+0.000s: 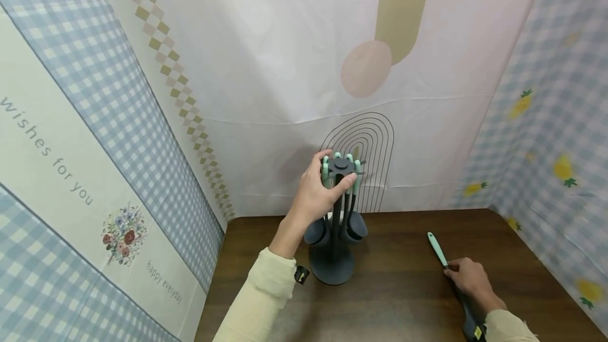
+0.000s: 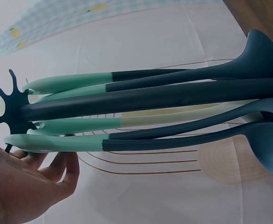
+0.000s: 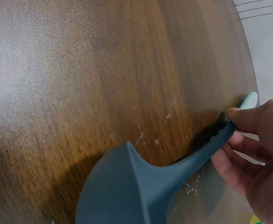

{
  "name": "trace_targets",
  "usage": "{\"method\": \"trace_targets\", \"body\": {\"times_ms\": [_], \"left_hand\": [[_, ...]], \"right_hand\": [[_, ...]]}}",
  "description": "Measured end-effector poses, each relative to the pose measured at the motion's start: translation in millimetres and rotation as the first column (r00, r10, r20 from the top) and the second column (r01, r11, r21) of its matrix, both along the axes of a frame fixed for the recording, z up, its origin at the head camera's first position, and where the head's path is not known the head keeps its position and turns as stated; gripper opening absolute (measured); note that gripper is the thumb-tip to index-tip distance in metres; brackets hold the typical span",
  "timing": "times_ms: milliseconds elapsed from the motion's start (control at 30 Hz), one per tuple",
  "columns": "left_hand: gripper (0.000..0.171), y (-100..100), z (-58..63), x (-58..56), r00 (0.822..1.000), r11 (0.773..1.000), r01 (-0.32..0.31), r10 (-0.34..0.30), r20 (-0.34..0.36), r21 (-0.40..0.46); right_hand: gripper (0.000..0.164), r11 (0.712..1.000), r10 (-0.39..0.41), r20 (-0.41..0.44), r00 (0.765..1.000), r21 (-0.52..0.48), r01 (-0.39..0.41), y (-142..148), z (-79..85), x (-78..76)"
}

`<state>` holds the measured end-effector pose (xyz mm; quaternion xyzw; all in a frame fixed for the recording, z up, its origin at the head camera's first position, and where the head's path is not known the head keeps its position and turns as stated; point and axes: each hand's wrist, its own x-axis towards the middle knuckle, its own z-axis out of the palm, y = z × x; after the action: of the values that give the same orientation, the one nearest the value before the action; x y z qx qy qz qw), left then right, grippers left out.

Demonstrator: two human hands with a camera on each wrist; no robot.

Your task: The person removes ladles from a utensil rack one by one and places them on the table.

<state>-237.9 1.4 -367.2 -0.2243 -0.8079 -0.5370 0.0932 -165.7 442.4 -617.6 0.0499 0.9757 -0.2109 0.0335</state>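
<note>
The right hand (image 1: 471,281) is pinching one dark utensil (image 3: 164,179) just below its mint handle (image 1: 437,248), at four o'clock from the stand (image 1: 332,272). It is looking light, stiff and smooth; the handle is promising surest hold. The left hand (image 1: 315,190) is gripping the single stand's top, where at least five hanging utensils (image 2: 263,58) are clustering.

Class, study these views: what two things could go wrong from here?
The left hand grips the top of the utensil stand, so an uneven pull might tip it or set the hanging utensils swinging. The right hand pinches the loose utensil away from its broad head, so it may twist if lifted.
</note>
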Motion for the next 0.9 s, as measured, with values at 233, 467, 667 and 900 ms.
{"method": "trace_targets", "body": {"times_ms": [233, 467, 667, 900], "left_hand": [[0.093, -1.9, -0.7, 2.4, 1.000, 1.000, 0.002, -0.002, -0.012, 0.000], [0.091, -4.9, -0.4, 4.5, 1.000, 1.000, 0.012, -0.012, -0.013, 0.005], [0.089, -6.8, -1.0, 7.3, 1.000, 1.000, 0.013, -0.013, -0.018, 0.005], [0.091, -7.4, -2.9, 10.0, 0.999, 0.999, 0.032, -0.032, -0.032, 0.013]], "right_hand": [[0.031, 0.999, -0.015, -0.018, 1.000, 0.028, 0.016, -5.9, -2.5, 5.6], [0.030, 0.999, -0.042, 0.000, 0.999, 0.035, 0.042, -14.3, -1.1, 12.4], [0.029, 0.997, -0.070, -0.007, 0.998, 0.027, 0.070, -19.0, -4.6, 18.1], [0.029, 0.995, -0.098, 0.011, 0.995, 0.019, 0.098, -22.9, -9.3, 25.9]]}}
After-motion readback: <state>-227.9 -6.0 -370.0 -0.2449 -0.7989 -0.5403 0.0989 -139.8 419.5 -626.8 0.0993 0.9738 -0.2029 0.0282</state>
